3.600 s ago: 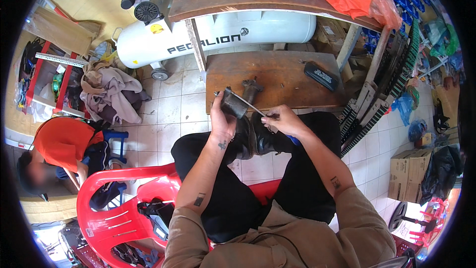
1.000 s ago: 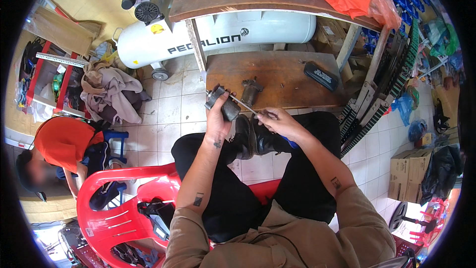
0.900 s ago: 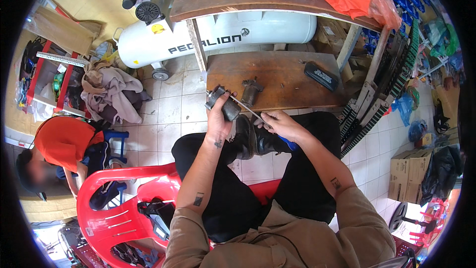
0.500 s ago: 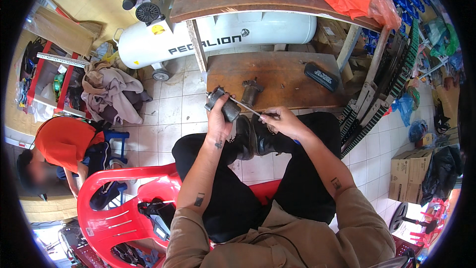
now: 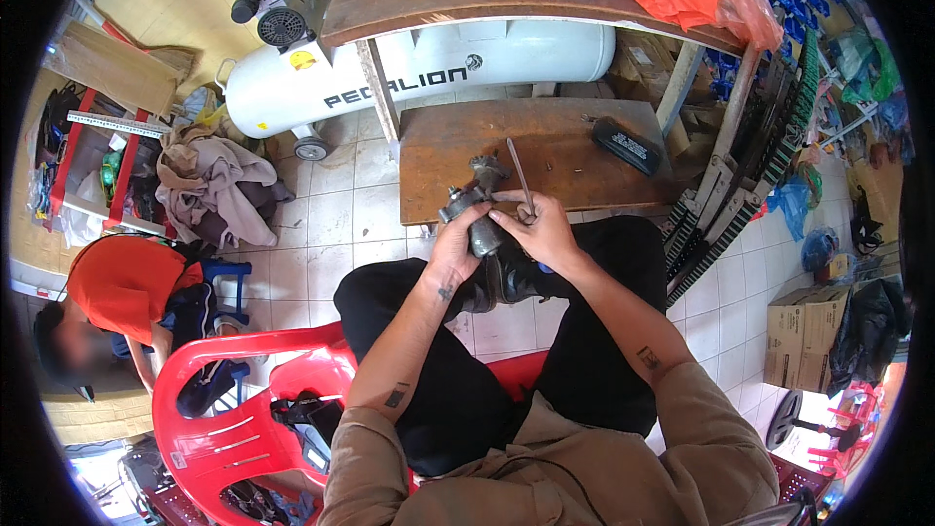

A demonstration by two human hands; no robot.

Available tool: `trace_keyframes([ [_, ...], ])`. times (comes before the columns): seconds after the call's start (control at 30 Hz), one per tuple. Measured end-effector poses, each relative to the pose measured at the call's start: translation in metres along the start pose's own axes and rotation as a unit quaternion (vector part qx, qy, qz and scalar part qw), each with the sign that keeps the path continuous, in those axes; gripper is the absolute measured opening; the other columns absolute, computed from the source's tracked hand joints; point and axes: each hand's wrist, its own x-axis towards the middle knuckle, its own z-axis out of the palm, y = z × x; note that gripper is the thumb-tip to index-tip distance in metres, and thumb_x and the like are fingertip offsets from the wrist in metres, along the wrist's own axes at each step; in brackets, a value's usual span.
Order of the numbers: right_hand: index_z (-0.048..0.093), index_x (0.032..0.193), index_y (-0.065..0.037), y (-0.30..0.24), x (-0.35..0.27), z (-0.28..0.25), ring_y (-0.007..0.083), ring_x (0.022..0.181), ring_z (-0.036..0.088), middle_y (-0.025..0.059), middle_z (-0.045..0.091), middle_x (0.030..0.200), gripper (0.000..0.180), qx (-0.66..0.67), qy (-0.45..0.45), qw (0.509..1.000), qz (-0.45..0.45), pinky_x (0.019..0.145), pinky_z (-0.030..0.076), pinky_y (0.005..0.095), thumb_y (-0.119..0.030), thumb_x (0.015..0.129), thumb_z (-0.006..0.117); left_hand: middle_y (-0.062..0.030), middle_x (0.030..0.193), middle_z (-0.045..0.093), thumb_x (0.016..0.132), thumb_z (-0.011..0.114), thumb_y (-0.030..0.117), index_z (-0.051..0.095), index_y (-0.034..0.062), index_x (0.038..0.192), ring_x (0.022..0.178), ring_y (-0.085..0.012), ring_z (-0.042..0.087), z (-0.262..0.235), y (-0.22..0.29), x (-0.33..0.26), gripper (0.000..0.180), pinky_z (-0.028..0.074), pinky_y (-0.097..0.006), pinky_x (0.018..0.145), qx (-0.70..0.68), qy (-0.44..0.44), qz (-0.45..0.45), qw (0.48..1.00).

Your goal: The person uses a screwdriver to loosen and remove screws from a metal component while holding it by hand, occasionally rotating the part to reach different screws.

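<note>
Over my knees, my left hand (image 5: 452, 251) is closed round a dark metal cylinder (image 5: 483, 236) with a wider flanged end, much like a small motor. My right hand (image 5: 547, 234) grips a thin metal rod (image 5: 517, 164), perhaps a screwdriver, which points up and away from me. The thumb and a finger of that hand also touch the cylinder's side. Past the cylinder, a similar dark metal part (image 5: 489, 172) lies on the low brown board (image 5: 555, 180), partly hidden by what I hold.
A black case (image 5: 627, 144) lies on the board's right. Behind stands a white air tank (image 5: 526, 54) under a wooden shelf (image 5: 467, 12). Long metal rails (image 5: 721, 205) lean at the right. At left are a red plastic chair (image 5: 253, 409) and a crouching person in orange (image 5: 127, 282).
The cylinder has moved right. My right hand has come in to touch it, and the rod has swung from pointing at the cylinder to pointing up and away.
</note>
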Motion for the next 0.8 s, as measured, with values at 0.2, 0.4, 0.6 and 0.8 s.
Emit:
trace_keyframes([
  [0.2, 0.074, 0.099, -0.004, 0.031, 0.005, 0.005, 0.0129, 0.05, 0.049, 0.0056, 0.06, 0.059, 0.025, -0.005, 0.004, 1.0, -0.023, 0.051, 0.04, 0.0318, -0.022, 0.084, 0.076, -0.0075, 0.095, 0.066, 0.086, 0.065, 0.014, 0.059, 0.0051, 0.108, 0.084, -0.0197, 0.066, -0.008, -0.003, 0.004, 0.024, 0.056, -0.034, 0.075, 0.027, -0.004, -0.053, 0.998],
  [0.4, 0.075, 0.093, -0.004, 0.023, 0.006, 0.004, 0.0305, 0.066, 0.068, 0.0159, 0.07, 0.074, 0.026, -0.055, 0.013, 0.996, -0.062, 0.062, 0.052, 0.0377, -0.027, 0.082, 0.076, -0.0072, 0.094, 0.066, 0.086, 0.065, 0.017, 0.059, 0.0053, 0.107, 0.084, -0.0195, 0.066, -0.012, -0.004, 0.005, 0.025, 0.056, -0.033, 0.076, 0.007, -0.01, -0.079, 0.997],
  [0.6, 0.075, 0.093, -0.006, 0.011, 0.002, 0.003, 0.0348, 0.067, 0.068, 0.0169, 0.069, 0.075, 0.022, -0.148, 0.024, 0.987, -0.056, 0.063, 0.054, 0.0385, -0.026, 0.084, 0.072, -0.0058, 0.093, 0.066, 0.088, 0.067, 0.022, 0.06, 0.0073, 0.106, 0.085, -0.0175, 0.066, 0.006, -0.001, -0.002, 0.024, 0.055, -0.033, 0.076, -0.002, -0.012, -0.065, 0.998],
  [0.8, 0.075, 0.096, -0.007, 0.014, -0.002, 0.005, 0.0334, 0.069, 0.068, 0.016, 0.07, 0.077, 0.021, -0.204, 0.029, 0.964, -0.17, 0.065, 0.055, 0.0406, -0.022, 0.084, 0.07, -0.0063, 0.092, 0.065, 0.089, 0.068, 0.022, 0.06, 0.0077, 0.106, 0.083, -0.018, 0.066, 0.003, -0.001, 0.001, 0.024, 0.055, -0.034, 0.076, -0.018, 0.001, -0.051, 0.999],
])
